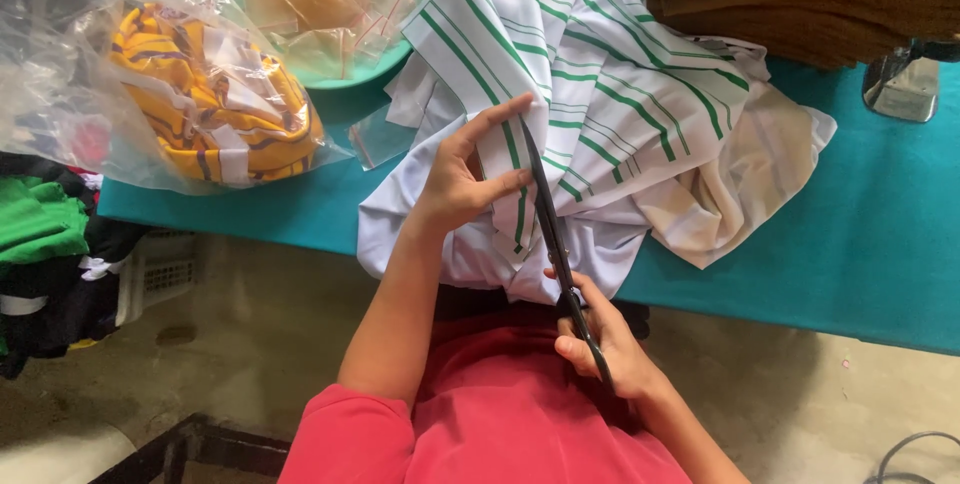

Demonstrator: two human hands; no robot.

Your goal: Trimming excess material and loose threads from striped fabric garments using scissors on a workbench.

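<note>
Scissors (552, 244), long black metal ones, sit gripped in the right hand (600, 344) while the left hand (465, 179) pinches the white green-striped fabric (590, 94) flat, fingers half-curled, steadying it for the blades.

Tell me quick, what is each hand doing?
Left hand: closed on the white cloth with green stripes, pinching a fold.
Right hand: closed around the handles of the black scissors.

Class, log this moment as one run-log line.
left hand: holds striped garment | right hand: grips black scissors | surface: teal table
</note>
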